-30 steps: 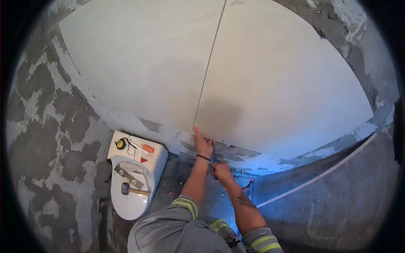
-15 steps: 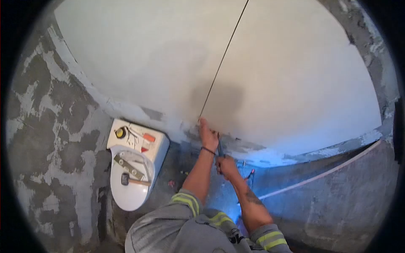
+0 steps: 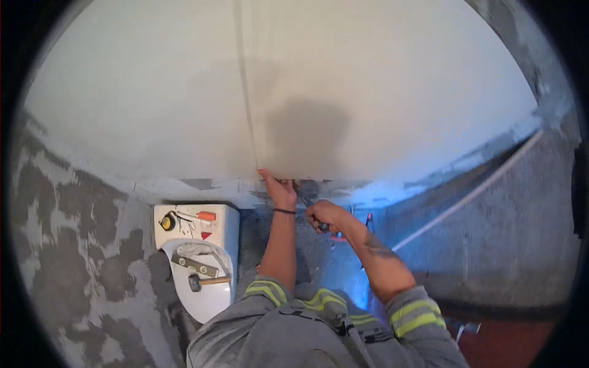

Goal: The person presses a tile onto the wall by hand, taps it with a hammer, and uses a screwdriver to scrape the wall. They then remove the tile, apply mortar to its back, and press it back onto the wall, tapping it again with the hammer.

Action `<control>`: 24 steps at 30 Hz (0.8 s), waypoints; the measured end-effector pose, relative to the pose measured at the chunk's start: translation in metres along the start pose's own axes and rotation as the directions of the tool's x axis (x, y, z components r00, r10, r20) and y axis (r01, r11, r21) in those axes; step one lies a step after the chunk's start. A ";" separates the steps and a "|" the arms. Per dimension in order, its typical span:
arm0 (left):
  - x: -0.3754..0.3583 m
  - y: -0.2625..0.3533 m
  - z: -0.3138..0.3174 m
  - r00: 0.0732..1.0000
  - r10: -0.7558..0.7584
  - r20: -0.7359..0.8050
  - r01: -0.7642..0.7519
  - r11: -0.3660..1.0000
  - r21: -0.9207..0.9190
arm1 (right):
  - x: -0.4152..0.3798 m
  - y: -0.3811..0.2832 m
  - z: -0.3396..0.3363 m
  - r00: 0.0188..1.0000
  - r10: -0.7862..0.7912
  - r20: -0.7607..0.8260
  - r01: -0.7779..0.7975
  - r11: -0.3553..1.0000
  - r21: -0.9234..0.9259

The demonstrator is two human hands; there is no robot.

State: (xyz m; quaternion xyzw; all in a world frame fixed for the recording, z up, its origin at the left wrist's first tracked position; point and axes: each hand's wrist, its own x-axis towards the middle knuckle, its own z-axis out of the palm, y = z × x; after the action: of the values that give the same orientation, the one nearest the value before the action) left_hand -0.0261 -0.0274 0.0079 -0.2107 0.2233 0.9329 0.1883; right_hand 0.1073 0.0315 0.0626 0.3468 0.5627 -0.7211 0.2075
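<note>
A thin dark cord (image 3: 245, 86), smeared by motion, runs down in front of the pale wall panel (image 3: 399, 98) to the fingertips of my left hand (image 3: 281, 192). That hand is closed around its lower end, close to the panel's bottom edge; a dark band circles the wrist. My right hand (image 3: 328, 214) is wrapped round a dark-handled tool (image 3: 304, 198). Its narrow shaft slants up and left to the left palm, where the tip is hidden. I cannot tell the tool's exact kind.
On my left stands a white toilet (image 3: 202, 303). It bears a rubber mallet (image 3: 195, 282), a spirit level (image 3: 195, 265), a tape measure (image 3: 167, 222) and an orange-handled tool (image 3: 207, 216). Red-handled pliers (image 3: 369, 219) are at lower right, near a pale slanting strip (image 3: 466, 199).
The view has turned, and the cord, slanting to the upper right before, now runs nearly upright and blurred. The tool in my right hand has tilted, its handle lower and further right.
</note>
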 end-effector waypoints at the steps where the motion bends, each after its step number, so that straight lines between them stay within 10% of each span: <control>1: 0.006 -0.001 -0.005 0.999 -0.017 0.038 0.017 1.000 0.011 | 0.003 0.005 0.001 0.998 -0.018 -0.062 0.011 0.994 -0.109; 3: 0.021 -0.008 -0.007 0.992 -0.062 0.111 0.058 0.998 0.036 | 0.022 0.017 -0.003 0.986 -0.061 -0.154 0.031 0.980 -0.196; 5: 0.030 -0.008 -0.020 0.944 -0.021 0.329 0.007 0.999 0.042 | 0.062 0.045 -0.001 0.834 -0.499 0.234 0.346 0.145 -0.927; 6: 0.024 -0.004 -0.020 0.943 -0.056 0.328 0.031 0.996 0.079 | 0.047 0.041 0.011 0.838 -0.505 0.205 0.337 0.186 -0.923; 7: 0.016 -0.004 -0.008 0.968 -0.057 0.244 0.042 0.997 0.064 | 0.018 0.019 0.016 0.949 -0.312 -0.053 0.222 0.774 -0.593; 8: 0.010 -0.004 0.001 0.985 -0.054 0.162 0.047 0.998 0.047 | 0.001 0.004 0.017 0.991 0.002 -0.133 -0.001 1.000 0.008; 12: -0.003 -0.003 0.010 0.976 -0.041 0.214 0.027 0.997 0.070 | 0.023 0.015 -0.001 0.994 0.080 -0.070 -0.074 0.994 0.077; 14: -0.011 -0.004 0.021 0.981 0.007 0.195 -0.020 0.998 0.065 | 0.064 0.033 0.010 0.962 -0.273 -0.024 0.223 0.830 -0.512; 18: 0.015 -0.009 0.008 0.963 -0.040 0.265 0.024 0.998 0.061 | 0.027 0.024 -0.032 0.986 0.104 0.129 -0.121 0.984 0.132; 20: 0.000 -0.006 0.010 0.984 -0.029 0.178 0.005 0.990 0.138 | 0.046 0.069 -0.039 0.979 -0.051 0.196 0.113 0.940 -0.321; 22: 0.022 -0.002 -0.007 0.980 -0.023 0.199 -0.007 0.989 0.147 | 0.080 0.147 -0.079 0.863 -0.305 0.403 0.444 0.838 -0.317; 24: 0.025 -0.011 -0.005 0.976 -0.003 0.218 -0.030 0.989 0.147 | 0.018 0.161 -0.110 0.997 0.075 0.026 -0.079 0.982 0.173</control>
State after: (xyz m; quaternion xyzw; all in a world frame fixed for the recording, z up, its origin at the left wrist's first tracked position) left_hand -0.0400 -0.0143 -0.0120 -0.0914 0.2721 0.9322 0.2206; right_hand 0.2359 0.0929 -0.0720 0.3782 0.4819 -0.7621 0.2097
